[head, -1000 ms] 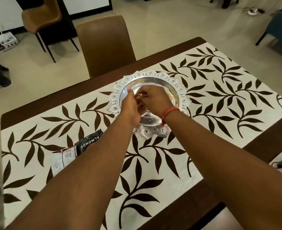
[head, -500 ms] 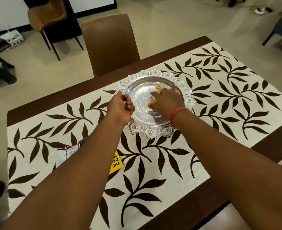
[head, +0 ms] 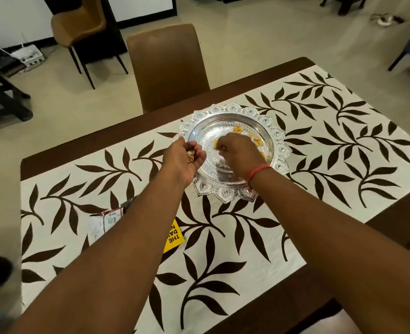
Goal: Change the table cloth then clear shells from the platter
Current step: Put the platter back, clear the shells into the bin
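Silver platter (head: 280, 150), shells (head: 237, 128), cupped left hand (head: 182, 160)

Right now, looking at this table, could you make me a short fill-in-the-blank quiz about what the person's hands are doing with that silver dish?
1. The left hand holds a few ____ in its curled palm.
2. The right hand reaches over the silver ____.
3. The wrist band on the right arm is ____ in colour.
4. The table cloth carries a pattern of dark ____.

Missing words: shells; platter; red; leaves
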`<control>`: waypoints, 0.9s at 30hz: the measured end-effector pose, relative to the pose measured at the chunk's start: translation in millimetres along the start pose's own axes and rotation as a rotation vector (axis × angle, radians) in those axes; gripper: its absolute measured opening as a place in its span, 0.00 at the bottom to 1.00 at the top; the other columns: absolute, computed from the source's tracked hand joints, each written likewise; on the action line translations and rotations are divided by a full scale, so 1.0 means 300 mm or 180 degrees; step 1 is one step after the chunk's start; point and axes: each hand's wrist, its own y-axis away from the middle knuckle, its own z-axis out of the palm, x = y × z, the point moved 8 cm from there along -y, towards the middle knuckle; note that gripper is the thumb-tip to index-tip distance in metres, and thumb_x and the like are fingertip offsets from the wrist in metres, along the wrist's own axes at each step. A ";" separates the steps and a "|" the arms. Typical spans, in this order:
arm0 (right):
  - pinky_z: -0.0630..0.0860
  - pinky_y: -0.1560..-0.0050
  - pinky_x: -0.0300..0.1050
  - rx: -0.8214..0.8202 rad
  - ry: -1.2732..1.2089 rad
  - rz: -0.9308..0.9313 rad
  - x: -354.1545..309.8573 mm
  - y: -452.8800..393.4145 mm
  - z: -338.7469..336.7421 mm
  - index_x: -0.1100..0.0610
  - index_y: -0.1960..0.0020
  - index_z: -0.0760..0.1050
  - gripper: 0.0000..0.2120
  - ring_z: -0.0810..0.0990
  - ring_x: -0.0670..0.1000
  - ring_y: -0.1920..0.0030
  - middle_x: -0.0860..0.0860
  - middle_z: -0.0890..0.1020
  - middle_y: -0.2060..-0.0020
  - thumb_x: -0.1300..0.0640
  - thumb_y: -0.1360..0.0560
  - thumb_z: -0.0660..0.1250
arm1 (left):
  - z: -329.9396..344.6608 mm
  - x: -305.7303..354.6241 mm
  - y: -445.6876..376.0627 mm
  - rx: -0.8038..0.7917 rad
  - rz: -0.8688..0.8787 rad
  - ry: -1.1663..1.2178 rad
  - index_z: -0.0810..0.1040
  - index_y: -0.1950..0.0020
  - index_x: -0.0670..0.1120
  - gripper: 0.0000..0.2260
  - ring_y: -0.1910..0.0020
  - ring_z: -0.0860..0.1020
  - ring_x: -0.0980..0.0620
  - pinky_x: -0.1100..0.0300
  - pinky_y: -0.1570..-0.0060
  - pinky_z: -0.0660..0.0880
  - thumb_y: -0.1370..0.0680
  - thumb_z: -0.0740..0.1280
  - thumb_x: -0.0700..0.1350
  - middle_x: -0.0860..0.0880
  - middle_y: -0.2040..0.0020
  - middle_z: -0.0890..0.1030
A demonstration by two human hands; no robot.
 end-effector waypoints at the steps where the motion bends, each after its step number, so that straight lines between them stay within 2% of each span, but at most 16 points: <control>1: 0.75 0.53 0.41 0.0172 -0.0424 0.0139 -0.012 -0.009 -0.034 0.57 0.51 0.82 0.06 0.79 0.50 0.55 0.52 0.83 0.55 0.63 0.26 0.71 | 0.012 -0.004 0.006 -0.0015 0.0006 0.0021 0.73 0.59 0.39 0.20 0.70 0.73 0.51 0.60 0.71 0.78 0.15 0.55 0.51 0.43 0.66 0.73; 3: 0.74 0.55 0.34 0.0349 -0.1159 0.0194 -0.074 -0.020 -0.091 0.57 0.51 0.83 0.06 0.80 0.46 0.57 0.49 0.83 0.57 0.63 0.27 0.72 | 0.032 -0.014 0.013 -0.0022 -0.0009 0.0034 0.73 0.57 0.38 0.21 0.67 0.74 0.49 0.57 0.70 0.80 0.15 0.53 0.52 0.42 0.65 0.73; 5: 0.75 0.56 0.33 0.0208 -0.1450 0.0040 -0.158 -0.024 -0.115 0.56 0.52 0.82 0.07 0.81 0.46 0.56 0.49 0.83 0.58 0.65 0.27 0.71 | 0.049 -0.028 0.023 -0.0058 -0.0053 0.0039 0.74 0.56 0.40 0.21 0.67 0.75 0.50 0.58 0.70 0.80 0.15 0.53 0.53 0.43 0.67 0.75; 8: 0.75 0.51 0.38 -0.0051 -0.1079 -0.0257 -0.227 -0.017 -0.109 0.54 0.50 0.83 0.08 0.80 0.47 0.53 0.49 0.84 0.54 0.64 0.26 0.70 | 0.054 -0.030 0.030 -0.0068 -0.0021 0.0218 0.77 0.57 0.44 0.17 0.70 0.76 0.54 0.62 0.68 0.79 0.16 0.57 0.50 0.49 0.71 0.75; 10: 0.76 0.46 0.41 0.0184 -0.1050 -0.0143 -0.188 -0.016 -0.128 0.56 0.47 0.83 0.08 0.80 0.48 0.50 0.51 0.84 0.51 0.62 0.24 0.69 | 0.047 -0.031 0.029 -0.0044 -0.0083 0.0325 0.75 0.59 0.43 0.17 0.73 0.74 0.55 0.65 0.73 0.76 0.16 0.57 0.49 0.48 0.70 0.76; 12: 0.76 0.42 0.47 0.0404 -0.0613 0.0094 -0.089 -0.018 -0.148 0.56 0.45 0.82 0.08 0.80 0.52 0.47 0.53 0.83 0.48 0.58 0.23 0.68 | 0.032 -0.030 0.025 0.0024 -0.0112 0.0272 0.73 0.63 0.42 0.19 0.76 0.70 0.55 0.67 0.78 0.70 0.15 0.56 0.49 0.47 0.70 0.74; 13: 0.74 0.40 0.49 0.0273 -0.0142 0.0275 -0.031 -0.015 -0.142 0.55 0.43 0.81 0.10 0.78 0.55 0.43 0.54 0.82 0.44 0.55 0.22 0.68 | 0.023 -0.029 0.024 0.0042 -0.0123 0.0254 0.73 0.63 0.42 0.19 0.77 0.70 0.56 0.67 0.79 0.68 0.15 0.56 0.49 0.47 0.70 0.73; 15: 0.70 0.36 0.53 -0.0491 0.0826 0.0683 0.079 0.023 -0.091 0.53 0.34 0.75 0.18 0.72 0.61 0.35 0.58 0.75 0.36 0.48 0.21 0.66 | 0.009 -0.027 0.021 0.0047 -0.0136 0.0236 0.73 0.63 0.43 0.19 0.78 0.69 0.56 0.67 0.80 0.67 0.15 0.56 0.49 0.47 0.70 0.73; 17: 0.66 0.31 0.57 -0.1103 0.1270 0.0838 0.125 0.078 -0.037 0.53 0.28 0.68 0.24 0.66 0.64 0.31 0.61 0.70 0.32 0.47 0.21 0.65 | -0.001 -0.026 0.015 0.0045 -0.0141 0.0236 0.72 0.63 0.43 0.19 0.79 0.69 0.56 0.67 0.80 0.67 0.15 0.56 0.49 0.48 0.69 0.73; 20: 0.71 0.37 0.60 -0.1009 0.1190 0.0746 0.089 0.107 0.000 0.54 0.30 0.68 0.22 0.65 0.67 0.31 0.62 0.69 0.33 0.52 0.22 0.65 | -0.007 -0.030 0.014 0.0049 -0.0126 0.0218 0.71 0.63 0.43 0.19 0.80 0.68 0.57 0.67 0.80 0.67 0.15 0.56 0.50 0.48 0.70 0.72; 24: 0.75 0.45 0.55 -0.0731 0.1168 0.0239 -0.013 0.114 0.033 0.58 0.35 0.72 0.16 0.71 0.64 0.37 0.59 0.73 0.41 0.62 0.23 0.64 | -0.010 -0.032 0.018 0.0060 -0.0106 0.0159 0.72 0.63 0.43 0.19 0.78 0.69 0.56 0.67 0.79 0.67 0.15 0.56 0.49 0.47 0.69 0.73; 27: 0.73 0.52 0.51 -0.0590 0.1053 -0.0022 -0.061 0.116 0.044 0.61 0.40 0.74 0.14 0.73 0.63 0.43 0.60 0.76 0.46 0.67 0.25 0.61 | -0.017 -0.033 0.022 0.0060 -0.0101 0.0153 0.72 0.63 0.43 0.19 0.79 0.69 0.56 0.67 0.79 0.68 0.15 0.56 0.49 0.47 0.70 0.73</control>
